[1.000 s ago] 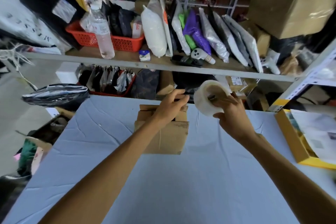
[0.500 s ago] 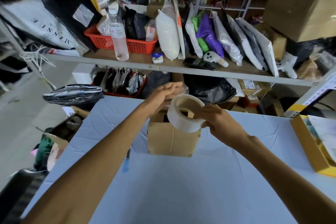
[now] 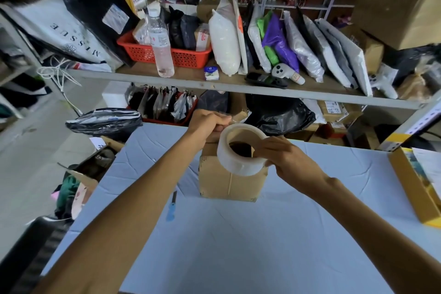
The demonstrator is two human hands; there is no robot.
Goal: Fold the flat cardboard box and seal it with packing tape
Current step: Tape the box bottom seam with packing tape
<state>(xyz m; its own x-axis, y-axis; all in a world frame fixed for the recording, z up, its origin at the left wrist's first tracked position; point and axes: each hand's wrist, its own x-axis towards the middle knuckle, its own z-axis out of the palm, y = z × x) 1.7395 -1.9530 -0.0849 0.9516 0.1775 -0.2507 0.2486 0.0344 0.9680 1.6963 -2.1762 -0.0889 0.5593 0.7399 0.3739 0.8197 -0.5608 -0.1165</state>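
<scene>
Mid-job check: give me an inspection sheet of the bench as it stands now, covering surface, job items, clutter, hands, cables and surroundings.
Surface: pale blue cloth-covered table, wrinkled.
Job's things: small brown cardboard box standing folded on the table; translucent roll of packing tape held above it.
Clutter: blue-handled utility knife left of the box; yellow tray at the right edge.
Grippers: left hand pinches the tape end; right hand grips the roll.
Cables: white cord hanging off the shelf, away from the table.
Surroundings: metal shelf with a red plastic basket, clear water bottle and parcels.
</scene>
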